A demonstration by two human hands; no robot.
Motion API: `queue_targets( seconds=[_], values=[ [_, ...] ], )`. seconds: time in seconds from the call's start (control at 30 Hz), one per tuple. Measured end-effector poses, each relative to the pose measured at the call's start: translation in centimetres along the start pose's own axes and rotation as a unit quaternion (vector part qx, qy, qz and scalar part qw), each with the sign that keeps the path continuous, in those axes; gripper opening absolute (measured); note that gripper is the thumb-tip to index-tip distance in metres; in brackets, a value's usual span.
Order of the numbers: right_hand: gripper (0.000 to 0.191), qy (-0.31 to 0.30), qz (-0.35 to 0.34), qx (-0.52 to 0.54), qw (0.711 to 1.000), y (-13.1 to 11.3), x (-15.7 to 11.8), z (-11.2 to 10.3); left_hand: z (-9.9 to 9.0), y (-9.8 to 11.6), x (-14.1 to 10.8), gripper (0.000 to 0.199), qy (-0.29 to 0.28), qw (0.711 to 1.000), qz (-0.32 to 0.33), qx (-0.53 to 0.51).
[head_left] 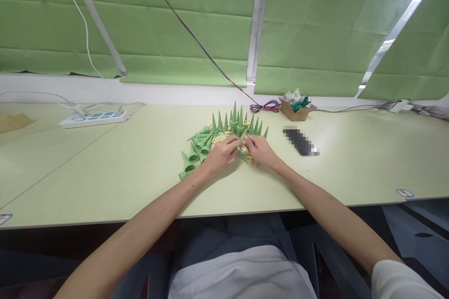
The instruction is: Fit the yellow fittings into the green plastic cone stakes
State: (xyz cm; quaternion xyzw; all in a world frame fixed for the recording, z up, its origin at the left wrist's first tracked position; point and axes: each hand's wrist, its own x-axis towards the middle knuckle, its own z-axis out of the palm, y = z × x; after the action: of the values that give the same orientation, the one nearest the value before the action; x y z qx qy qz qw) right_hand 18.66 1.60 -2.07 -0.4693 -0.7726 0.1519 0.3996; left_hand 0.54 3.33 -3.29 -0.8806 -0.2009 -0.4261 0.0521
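My left hand (224, 153) has its fingers closed on a green plastic spike, a hollow cone (243, 157) whose tip points down to the right. Against it, my right hand (260, 150) pinches a small yellow plastic piece (243, 144), and the fingertips of both hands nearly meet. Behind the hands several green spikes (234, 117) stand upright in a cluster. More green spikes (192, 155) lie on their sides at the left, their open ends showing. Loose yellow pieces (250, 159) are scattered under the right hand and among the spikes.
On the table (115, 182), a phone-like dark object (300, 141), blurred out, lies to the right. A small cardboard box (297, 113) with plastic wrap stands at the back beside coiled wire (268, 106). A white power strip (94, 118) is at the back left.
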Motion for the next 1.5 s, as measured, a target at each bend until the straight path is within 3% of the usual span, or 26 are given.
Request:
queue_targets(
  seconds=[0.93, 1.13, 1.33, 1.5],
  values=[
    [0.048, -0.025, 0.067, 0.129, 0.989, 0.6, 0.2, 0.7, -0.4, 0.6, 0.1, 0.032, -0.063, 0.995, 0.005, 0.074],
    [0.056, 0.008, 0.091, 0.137, 0.986, 0.2, 0.3, 0.6, -0.4, 1.0, 0.9, 0.012, 0.009, 0.993, -0.109, -0.049],
    [0.045, 0.086, 0.035, 0.065, 0.994, -0.3, -0.1, 0.1, -1.0, 1.7, 1.6, 0.013, 0.024, 0.944, -0.284, -0.167],
    [0.034, 0.113, 0.021, 0.079, 0.990, -0.5, -0.2, -0.1, -0.9, 1.6, 1.6, 0.019, 0.024, 0.909, -0.335, -0.245]
  ],
)
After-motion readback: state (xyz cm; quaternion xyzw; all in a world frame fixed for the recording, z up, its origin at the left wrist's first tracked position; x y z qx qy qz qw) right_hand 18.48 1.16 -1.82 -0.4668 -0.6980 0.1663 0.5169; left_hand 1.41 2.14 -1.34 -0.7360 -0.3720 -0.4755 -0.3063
